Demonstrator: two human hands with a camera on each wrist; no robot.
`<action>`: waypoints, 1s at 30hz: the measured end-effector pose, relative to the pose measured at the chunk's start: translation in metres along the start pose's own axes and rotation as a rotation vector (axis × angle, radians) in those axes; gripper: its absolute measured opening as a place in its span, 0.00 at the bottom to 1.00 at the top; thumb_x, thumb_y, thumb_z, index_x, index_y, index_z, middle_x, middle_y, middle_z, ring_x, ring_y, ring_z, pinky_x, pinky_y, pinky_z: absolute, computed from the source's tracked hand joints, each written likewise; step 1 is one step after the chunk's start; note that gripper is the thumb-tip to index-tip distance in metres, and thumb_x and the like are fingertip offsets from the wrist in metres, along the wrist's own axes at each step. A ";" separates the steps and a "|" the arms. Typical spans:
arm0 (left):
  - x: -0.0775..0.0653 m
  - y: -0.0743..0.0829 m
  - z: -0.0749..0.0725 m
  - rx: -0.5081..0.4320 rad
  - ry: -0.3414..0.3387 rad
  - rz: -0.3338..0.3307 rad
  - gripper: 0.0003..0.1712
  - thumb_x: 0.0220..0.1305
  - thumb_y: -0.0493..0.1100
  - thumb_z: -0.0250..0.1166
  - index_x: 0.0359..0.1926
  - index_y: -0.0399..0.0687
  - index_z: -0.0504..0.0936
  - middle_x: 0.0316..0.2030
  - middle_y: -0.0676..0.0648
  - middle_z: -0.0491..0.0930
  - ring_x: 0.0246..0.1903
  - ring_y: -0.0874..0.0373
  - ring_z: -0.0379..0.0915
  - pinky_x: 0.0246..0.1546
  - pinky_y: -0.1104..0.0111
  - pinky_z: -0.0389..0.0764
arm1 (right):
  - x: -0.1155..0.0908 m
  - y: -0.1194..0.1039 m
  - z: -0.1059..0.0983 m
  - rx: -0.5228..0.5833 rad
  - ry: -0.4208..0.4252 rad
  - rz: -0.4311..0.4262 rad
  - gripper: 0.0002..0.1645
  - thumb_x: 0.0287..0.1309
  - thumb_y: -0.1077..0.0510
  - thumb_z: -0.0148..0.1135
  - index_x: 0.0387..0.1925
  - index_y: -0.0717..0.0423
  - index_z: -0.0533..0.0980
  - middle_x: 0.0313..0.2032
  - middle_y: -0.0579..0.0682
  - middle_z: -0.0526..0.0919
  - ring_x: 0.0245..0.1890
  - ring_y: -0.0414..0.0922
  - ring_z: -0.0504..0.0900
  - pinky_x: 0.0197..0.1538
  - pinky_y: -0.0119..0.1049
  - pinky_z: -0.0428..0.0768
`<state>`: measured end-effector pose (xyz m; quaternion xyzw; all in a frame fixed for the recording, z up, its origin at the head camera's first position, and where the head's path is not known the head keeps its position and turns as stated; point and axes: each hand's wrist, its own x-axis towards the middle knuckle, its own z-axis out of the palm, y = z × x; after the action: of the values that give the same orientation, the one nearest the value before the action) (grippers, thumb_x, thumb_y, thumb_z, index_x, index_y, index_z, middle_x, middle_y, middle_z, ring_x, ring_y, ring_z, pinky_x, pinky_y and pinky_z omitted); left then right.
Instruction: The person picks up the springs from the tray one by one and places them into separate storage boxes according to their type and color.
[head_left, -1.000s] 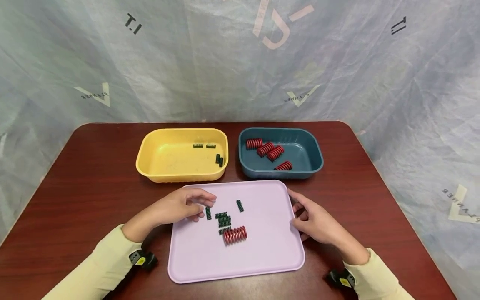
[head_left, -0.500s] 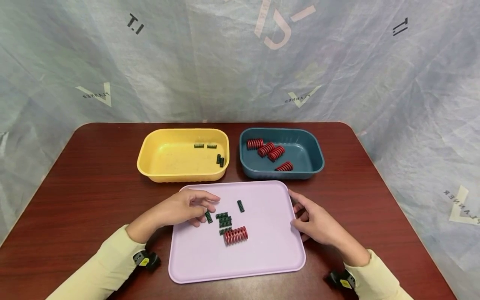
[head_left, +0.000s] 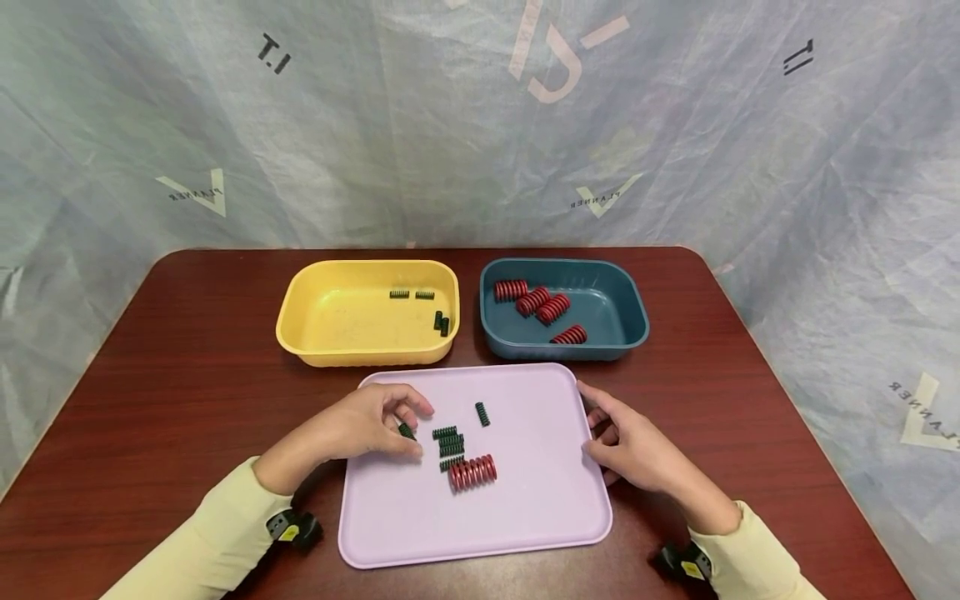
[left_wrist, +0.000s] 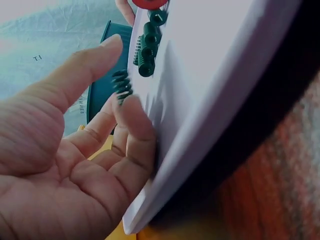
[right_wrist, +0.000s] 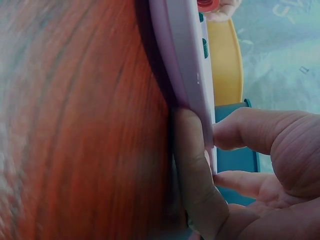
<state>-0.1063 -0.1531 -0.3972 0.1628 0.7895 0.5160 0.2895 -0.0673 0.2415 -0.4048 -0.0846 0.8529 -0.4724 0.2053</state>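
- The left hand (head_left: 367, 421) is spread, thumb apart from the fingers; a green spring (left_wrist: 121, 86) sits at a fingertip, above the lilac tray (head_left: 532, 500).
- The right hand (head_left: 633, 443) pinches the tray's right edge.
- A cluster of green springs (head_left: 452, 450) lies just beside the left hand, with a large red spring (head_left: 473, 473) next to it.
- A lone green spring (head_left: 482, 414) lies beyond.
- Behind the tray, the yellow bin (head_left: 345, 321) contains small springs, the blue bin (head_left: 603, 317) red ones.
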 end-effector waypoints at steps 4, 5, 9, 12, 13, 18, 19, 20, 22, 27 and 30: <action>-0.001 -0.001 -0.001 0.001 0.000 0.014 0.23 0.54 0.33 0.78 0.51 0.35 0.82 0.37 0.44 0.82 0.25 0.60 0.71 0.25 0.74 0.74 | -0.001 0.000 0.001 0.004 0.003 -0.001 0.48 0.62 0.70 0.65 0.80 0.57 0.55 0.46 0.61 0.73 0.35 0.51 0.81 0.23 0.42 0.87; -0.002 -0.002 -0.001 -0.018 -0.008 0.018 0.22 0.57 0.33 0.76 0.52 0.34 0.82 0.38 0.43 0.83 0.27 0.59 0.74 0.28 0.74 0.77 | -0.001 -0.001 0.001 0.004 0.003 -0.002 0.48 0.62 0.70 0.64 0.80 0.57 0.55 0.46 0.61 0.73 0.35 0.51 0.81 0.23 0.42 0.87; -0.003 -0.003 -0.006 -0.181 -0.054 0.016 0.20 0.70 0.30 0.63 0.61 0.29 0.77 0.47 0.35 0.86 0.38 0.49 0.84 0.39 0.64 0.88 | 0.000 -0.001 0.000 -0.002 0.007 -0.001 0.48 0.62 0.71 0.64 0.80 0.57 0.55 0.46 0.61 0.73 0.35 0.51 0.81 0.23 0.42 0.87; -0.003 -0.001 -0.010 -0.305 -0.079 0.027 0.22 0.75 0.31 0.57 0.66 0.26 0.72 0.52 0.29 0.83 0.44 0.41 0.85 0.44 0.56 0.89 | 0.000 0.000 0.000 -0.003 0.006 -0.005 0.48 0.62 0.71 0.64 0.80 0.57 0.55 0.46 0.61 0.73 0.35 0.51 0.81 0.23 0.42 0.87; -0.004 0.000 -0.012 -0.333 -0.083 0.034 0.23 0.76 0.32 0.57 0.67 0.25 0.71 0.53 0.28 0.82 0.45 0.40 0.85 0.46 0.54 0.88 | 0.000 0.000 0.000 -0.002 0.005 -0.008 0.48 0.62 0.71 0.64 0.80 0.57 0.55 0.46 0.61 0.73 0.35 0.51 0.81 0.23 0.42 0.87; -0.004 0.008 -0.020 -0.431 -0.089 0.056 0.28 0.77 0.35 0.59 0.71 0.25 0.66 0.56 0.30 0.81 0.51 0.42 0.84 0.52 0.53 0.85 | 0.000 0.001 0.000 -0.004 0.006 -0.012 0.48 0.62 0.71 0.64 0.80 0.57 0.55 0.46 0.61 0.73 0.35 0.51 0.81 0.23 0.41 0.87; -0.004 0.010 -0.022 -0.444 -0.088 0.064 0.28 0.76 0.35 0.60 0.71 0.26 0.66 0.57 0.31 0.81 0.51 0.43 0.84 0.53 0.53 0.84 | 0.000 0.002 0.000 -0.006 0.008 -0.011 0.48 0.62 0.71 0.64 0.80 0.57 0.55 0.46 0.61 0.73 0.35 0.51 0.81 0.23 0.41 0.87; -0.004 0.011 -0.023 -0.461 -0.088 0.072 0.29 0.76 0.35 0.60 0.71 0.26 0.66 0.57 0.31 0.81 0.52 0.45 0.84 0.54 0.54 0.84 | 0.000 0.002 0.000 -0.009 0.009 -0.010 0.48 0.62 0.71 0.64 0.80 0.57 0.55 0.46 0.61 0.73 0.35 0.51 0.81 0.23 0.41 0.87; -0.004 0.015 -0.027 -0.497 -0.092 0.084 0.29 0.75 0.34 0.61 0.72 0.27 0.65 0.59 0.31 0.80 0.53 0.47 0.83 0.57 0.54 0.82 | 0.000 0.002 0.001 -0.011 0.009 -0.011 0.48 0.62 0.71 0.64 0.80 0.57 0.55 0.46 0.61 0.73 0.35 0.51 0.81 0.23 0.41 0.87; -0.003 0.021 -0.038 -0.532 -0.103 0.099 0.31 0.74 0.32 0.61 0.73 0.28 0.64 0.62 0.33 0.77 0.57 0.49 0.81 0.60 0.55 0.79 | 0.000 0.002 0.001 -0.010 0.009 -0.013 0.48 0.62 0.71 0.64 0.80 0.56 0.56 0.46 0.61 0.73 0.35 0.51 0.81 0.23 0.42 0.87; 0.001 0.025 -0.044 -0.530 -0.083 0.103 0.30 0.75 0.31 0.60 0.73 0.28 0.64 0.62 0.32 0.77 0.58 0.49 0.81 0.61 0.55 0.79 | 0.000 0.002 0.001 -0.007 0.004 -0.021 0.48 0.63 0.70 0.64 0.80 0.57 0.55 0.46 0.61 0.73 0.35 0.51 0.81 0.23 0.41 0.87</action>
<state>-0.1355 -0.1741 -0.3614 0.1424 0.6052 0.7114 0.3276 -0.0666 0.2422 -0.4072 -0.0932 0.8542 -0.4716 0.1982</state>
